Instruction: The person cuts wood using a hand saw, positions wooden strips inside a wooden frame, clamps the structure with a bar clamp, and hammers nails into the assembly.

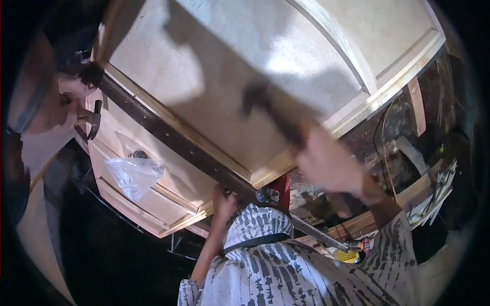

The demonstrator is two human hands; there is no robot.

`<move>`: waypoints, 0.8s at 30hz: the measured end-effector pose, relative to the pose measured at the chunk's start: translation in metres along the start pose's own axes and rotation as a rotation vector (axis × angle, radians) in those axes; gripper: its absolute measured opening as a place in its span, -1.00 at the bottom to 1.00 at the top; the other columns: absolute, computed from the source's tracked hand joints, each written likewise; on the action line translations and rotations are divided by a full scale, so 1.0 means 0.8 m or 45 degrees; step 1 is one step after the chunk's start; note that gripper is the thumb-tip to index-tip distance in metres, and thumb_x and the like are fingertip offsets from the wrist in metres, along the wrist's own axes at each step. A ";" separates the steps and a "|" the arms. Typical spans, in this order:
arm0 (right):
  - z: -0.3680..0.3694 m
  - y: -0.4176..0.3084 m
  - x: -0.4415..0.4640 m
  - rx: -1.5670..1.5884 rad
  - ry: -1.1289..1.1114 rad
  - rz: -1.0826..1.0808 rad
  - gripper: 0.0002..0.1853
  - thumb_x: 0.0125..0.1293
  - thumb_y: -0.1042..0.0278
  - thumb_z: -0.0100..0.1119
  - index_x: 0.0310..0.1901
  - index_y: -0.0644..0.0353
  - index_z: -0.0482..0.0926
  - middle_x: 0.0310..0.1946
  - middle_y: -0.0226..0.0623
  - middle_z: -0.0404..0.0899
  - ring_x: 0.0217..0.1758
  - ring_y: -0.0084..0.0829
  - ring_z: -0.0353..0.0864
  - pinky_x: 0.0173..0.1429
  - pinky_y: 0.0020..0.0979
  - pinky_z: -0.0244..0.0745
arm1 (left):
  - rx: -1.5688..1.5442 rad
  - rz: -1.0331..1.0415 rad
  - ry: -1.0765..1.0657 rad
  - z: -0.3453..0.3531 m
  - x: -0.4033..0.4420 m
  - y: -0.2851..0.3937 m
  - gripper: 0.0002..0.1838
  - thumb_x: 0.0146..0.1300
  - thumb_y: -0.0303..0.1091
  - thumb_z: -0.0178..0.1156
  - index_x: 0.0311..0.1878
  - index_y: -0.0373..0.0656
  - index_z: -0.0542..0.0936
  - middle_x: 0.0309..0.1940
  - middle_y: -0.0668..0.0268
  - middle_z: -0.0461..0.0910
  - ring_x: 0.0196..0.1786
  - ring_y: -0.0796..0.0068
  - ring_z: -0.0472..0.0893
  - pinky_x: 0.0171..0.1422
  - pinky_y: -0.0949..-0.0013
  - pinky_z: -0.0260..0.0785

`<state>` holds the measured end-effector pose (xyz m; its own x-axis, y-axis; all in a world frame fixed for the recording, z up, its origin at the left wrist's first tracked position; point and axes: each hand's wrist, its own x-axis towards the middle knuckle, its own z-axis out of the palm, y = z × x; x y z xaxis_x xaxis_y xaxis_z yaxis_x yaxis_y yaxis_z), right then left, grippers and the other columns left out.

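My right hand (329, 162) is closed around the handle of a hammer (275, 113), raised over the pale wooden panel (214, 97). Both hand and hammer are smeared by motion, and the hammer throws a dark shadow on the panel. Below the panel's corner, my left hand (224, 203) is closed against the edge of a dark strip with a row of holes (168, 138). What its fingers pinch, if anything, is too small to make out. The strip runs along the joint between the large panel and a lower wooden panel (153, 176).
At the left, another person's hand (71, 109) grips a second hammer (95, 120) by the strip's far end. A clear plastic bag (135, 176) lies on the lower panel. Wood scraps (434, 199) and a yellow item (348, 256) are at the lower right.
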<state>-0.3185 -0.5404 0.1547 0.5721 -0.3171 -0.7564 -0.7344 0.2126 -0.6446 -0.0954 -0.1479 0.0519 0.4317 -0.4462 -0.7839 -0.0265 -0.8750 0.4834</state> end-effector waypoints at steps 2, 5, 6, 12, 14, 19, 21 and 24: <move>0.045 0.021 0.005 -0.097 -0.279 -0.029 -0.56 0.54 0.25 0.06 0.25 0.45 0.42 -0.18 0.16 0.70 -0.10 0.20 0.71 0.10 0.02 0.64 | 0.038 -0.025 0.021 0.003 -0.002 0.029 -0.54 0.17 -0.40 0.44 0.11 -0.37 0.57 0.05 -0.04 0.60 0.02 0.04 0.69 0.15 0.07 0.58; 0.006 0.013 -0.002 -0.373 -0.358 -0.258 -0.63 0.52 0.27 0.10 0.13 0.45 0.44 -0.21 0.28 0.66 -0.10 0.26 0.71 0.04 0.10 0.59 | 0.060 -0.030 0.067 0.016 -0.009 0.090 -0.61 0.22 -0.51 0.38 0.10 -0.38 0.57 0.04 0.01 0.63 -0.01 0.17 0.71 0.14 0.12 0.60; -0.015 -0.005 -0.005 -0.434 -0.274 -0.341 -0.65 0.51 0.28 0.11 0.08 0.46 0.44 -0.25 0.32 0.64 -0.13 0.28 0.71 -0.02 0.13 0.58 | 0.027 -0.049 0.067 0.014 -0.010 0.105 -0.63 0.23 -0.54 0.36 0.10 -0.39 0.57 0.03 0.03 0.64 -0.02 0.21 0.71 0.14 0.14 0.60; 0.016 0.000 0.004 -0.264 -0.012 -0.084 -0.63 0.49 0.35 0.10 0.23 0.36 0.47 -0.25 0.26 0.68 -0.09 0.27 0.74 0.05 0.11 0.61 | 0.048 -0.062 0.015 0.010 -0.006 0.089 -0.66 0.31 -0.62 0.28 0.12 -0.37 0.48 -0.04 0.16 0.64 -0.05 0.41 0.68 0.04 0.30 0.64; 0.047 0.040 0.009 -0.517 -0.524 -0.294 -0.58 0.51 0.23 0.08 0.24 0.36 0.47 -0.17 0.25 0.69 -0.13 0.29 0.74 0.03 0.11 0.62 | 0.014 -0.122 -0.005 0.011 -0.016 0.125 -0.66 0.32 -0.63 0.27 0.12 -0.37 0.47 -0.02 0.16 0.64 -0.05 0.41 0.67 0.05 0.30 0.63; -0.031 -0.025 -0.004 -0.186 0.125 -0.180 -0.66 0.58 0.23 0.05 0.19 0.30 0.44 -0.30 0.08 0.64 -0.43 -0.01 0.67 -0.23 0.00 0.62 | 0.082 -0.250 0.021 0.016 -0.011 0.127 -0.65 0.35 -0.64 0.27 0.16 -0.37 0.47 0.01 0.16 0.64 -0.02 0.39 0.68 0.08 0.29 0.62; -0.031 -0.040 -0.005 -0.044 0.250 -0.135 -0.71 0.58 0.26 0.07 0.16 0.26 0.44 -0.34 -0.06 0.63 -0.50 -0.17 0.63 -0.27 -0.09 0.61 | -0.074 -0.064 -0.018 0.015 -0.008 0.104 -0.64 0.35 -0.62 0.30 0.18 -0.37 0.48 0.02 0.15 0.64 -0.01 0.38 0.68 0.14 0.29 0.61; 0.068 0.053 0.007 -0.384 0.058 -0.406 -0.69 0.54 0.27 0.10 0.17 0.26 0.48 -0.33 -0.04 0.67 -0.42 -0.16 0.71 -0.23 -0.12 0.64 | -0.031 -0.224 -0.086 0.010 -0.002 0.100 -0.47 0.27 -0.55 0.29 0.30 -0.34 0.39 0.07 0.09 0.57 0.05 0.33 0.64 0.13 0.22 0.59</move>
<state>-0.3268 -0.4830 0.1168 0.7756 -0.3652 -0.5148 -0.6013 -0.1794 -0.7786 -0.1055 -0.2185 0.0882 0.3664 -0.2988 -0.8812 0.0667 -0.9362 0.3451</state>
